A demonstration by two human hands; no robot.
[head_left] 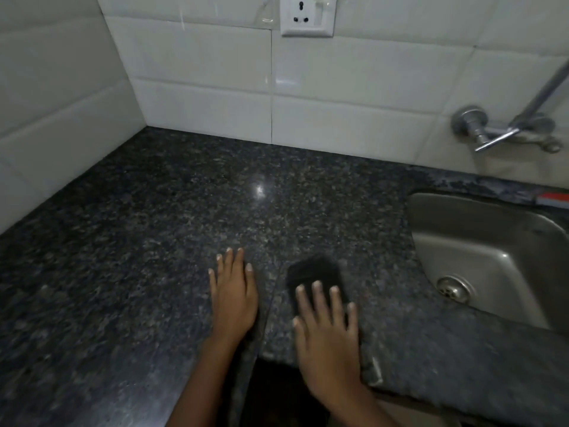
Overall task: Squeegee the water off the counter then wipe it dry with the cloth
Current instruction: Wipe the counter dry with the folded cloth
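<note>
The dark speckled granite counter fills most of the head view, with one bright glint near its middle. My left hand lies flat on it, palm down, fingers slightly apart, holding nothing. Just to its right, my right hand presses its fingers flat on the near end of a dark rectangular pad. The pad lies flat on the counter and is blurred; I cannot tell whether it is cloth or a squeegee. No water stands out on the stone.
A steel sink with a round drain is set into the counter at right. Above it a wall tap. An orange strip lies behind the sink. A socket is on the white tiles. The counter edge steps back under my wrists.
</note>
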